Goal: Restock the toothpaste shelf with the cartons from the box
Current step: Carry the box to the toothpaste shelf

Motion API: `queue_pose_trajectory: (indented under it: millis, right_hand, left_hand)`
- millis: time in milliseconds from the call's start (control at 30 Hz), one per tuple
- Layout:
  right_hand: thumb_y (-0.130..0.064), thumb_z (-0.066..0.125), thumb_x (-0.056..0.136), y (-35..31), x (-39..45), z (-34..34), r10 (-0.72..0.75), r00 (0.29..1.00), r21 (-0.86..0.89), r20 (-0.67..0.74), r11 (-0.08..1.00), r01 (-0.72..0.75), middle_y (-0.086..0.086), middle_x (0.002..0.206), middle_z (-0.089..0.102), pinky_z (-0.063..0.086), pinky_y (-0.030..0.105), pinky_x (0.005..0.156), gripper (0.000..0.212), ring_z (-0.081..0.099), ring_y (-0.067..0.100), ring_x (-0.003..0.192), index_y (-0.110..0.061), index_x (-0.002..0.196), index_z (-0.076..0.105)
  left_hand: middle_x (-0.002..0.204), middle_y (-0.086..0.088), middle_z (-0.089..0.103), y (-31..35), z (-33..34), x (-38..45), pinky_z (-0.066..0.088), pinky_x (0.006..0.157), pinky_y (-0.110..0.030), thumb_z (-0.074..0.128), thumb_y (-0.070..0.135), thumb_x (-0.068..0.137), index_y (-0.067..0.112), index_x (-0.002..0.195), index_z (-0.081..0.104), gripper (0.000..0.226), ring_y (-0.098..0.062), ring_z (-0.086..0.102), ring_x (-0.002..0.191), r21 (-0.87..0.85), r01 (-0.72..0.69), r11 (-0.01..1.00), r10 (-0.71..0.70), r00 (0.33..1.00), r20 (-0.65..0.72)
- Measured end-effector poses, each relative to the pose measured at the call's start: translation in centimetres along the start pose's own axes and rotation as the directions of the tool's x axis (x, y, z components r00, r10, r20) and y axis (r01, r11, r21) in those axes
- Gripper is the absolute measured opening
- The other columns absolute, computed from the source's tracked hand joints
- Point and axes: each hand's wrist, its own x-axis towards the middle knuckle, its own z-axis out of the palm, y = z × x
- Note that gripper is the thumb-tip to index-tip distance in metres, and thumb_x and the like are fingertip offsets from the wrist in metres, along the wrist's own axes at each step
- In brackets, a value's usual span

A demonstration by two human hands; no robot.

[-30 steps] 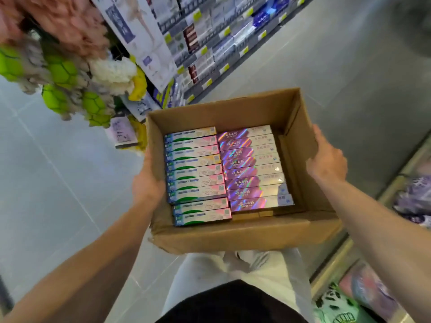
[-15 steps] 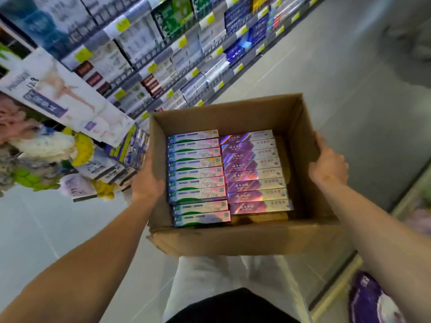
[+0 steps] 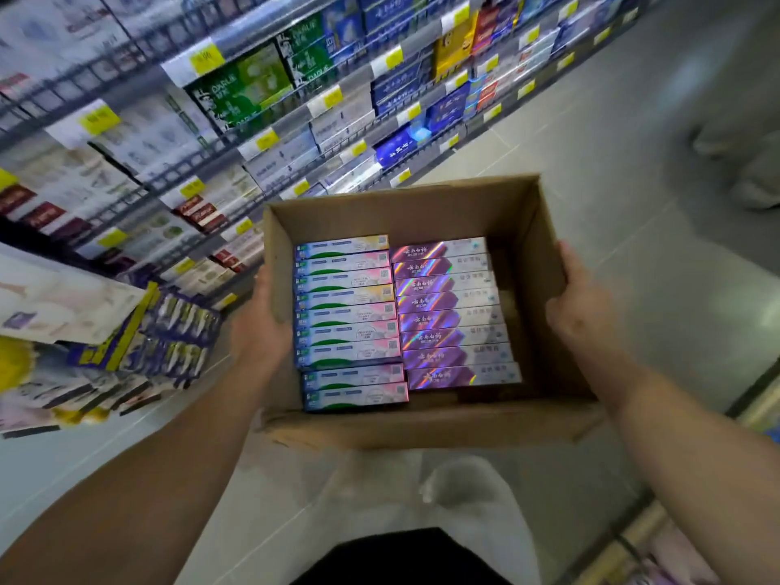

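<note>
Pale grey floor tiles (image 3: 633, 171) run from under me toward the upper right of the frame, glossy with soft overhead light. Across the upper left, long store shelving (image 3: 295, 116) slants away, its rails lined with yellow price tags (image 3: 204, 59). At the left edge hang racks of small packets (image 3: 177, 331). A low display edge (image 3: 755, 399) cuts the lower right corner.

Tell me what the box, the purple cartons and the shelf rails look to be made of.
Box: corrugated cardboard by the look, matte brown, with soft creased edges and a folded flap.
Purple cartons: probably printed paperboard with a holographic foil finish; rainbow glints run across their faces.
Shelf rails: likely grey metal or plastic; the blur leaves that open.
</note>
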Motion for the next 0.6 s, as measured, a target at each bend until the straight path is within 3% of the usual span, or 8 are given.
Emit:
queue_pose_trajectory:
  millis: [167,333,433,500,600]
  right_hand:
    - [-0.002,0.049,0.085,-1.4,10.0,-3.2,-0.012,1.000,-0.059,0.005,0.998,0.013,0.024,0.121,0.058,0.044,0.047,0.095,0.080,0.055,0.042,0.109,-0.042,0.149,0.021]
    - [-0.002,0.050,0.085,-1.8,20.2,-5.0,-0.068,0.997,-0.130,0.027,0.989,0.071,0.024,0.119,0.061,0.044,0.050,0.094,0.081,0.056,0.045,0.107,-0.043,0.148,0.021]
    - [-0.004,0.050,0.086,-1.5,26.9,-6.0,-0.133,0.988,-0.157,0.081,0.977,0.144,0.022,0.123,0.060,0.043,0.050,0.096,0.080,0.055,0.045,0.108,-0.041,0.149,0.019]
    - [-0.006,0.049,0.086,-1.6,31.5,-6.9,-0.157,0.979,-0.187,0.132,0.966,0.180,0.022,0.122,0.060,0.043,0.048,0.095,0.081,0.055,0.045,0.108,-0.044,0.149,0.016]
    - [-0.008,0.049,0.086,-2.7,37.5,-7.7,-0.193,0.964,-0.234,0.183,0.944,0.233,0.023,0.116,0.062,0.046,0.046,0.090,0.081,0.057,0.044,0.105,-0.045,0.149,0.014]
  left_hand:
    - [0.102,-0.019,0.066,7.7,1.2,5.0,0.050,0.076,-0.043,0.058,0.010,0.084,0.036,0.151,0.009,0.087,-0.038,0.062,0.087,-0.036,0.068,0.997,-0.068,0.998,-0.013]
    - [0.138,-0.017,0.050,15.8,3.3,8.5,0.039,0.103,-0.045,0.060,0.014,0.086,0.036,0.151,0.015,0.082,-0.039,0.047,0.123,-0.212,0.201,0.956,-0.206,0.979,-0.002]
    - [0.127,-0.019,0.058,18.9,6.3,11.0,0.047,0.096,-0.049,0.056,0.006,0.083,0.042,0.149,0.010,0.089,-0.040,0.055,0.112,-0.218,0.219,0.951,-0.235,0.971,-0.048]
    - [0.120,-0.018,0.061,20.9,7.9,12.1,0.051,0.087,-0.044,0.053,0.002,0.082,0.038,0.150,0.010,0.088,-0.037,0.060,0.099,-0.201,0.249,0.947,-0.266,0.962,-0.059]
    - [0.124,-0.019,0.058,24.6,9.3,13.6,0.050,0.088,-0.044,0.058,0.004,0.084,0.031,0.152,0.014,0.085,-0.037,0.060,0.100,-0.123,0.336,0.934,-0.347,0.934,-0.089]
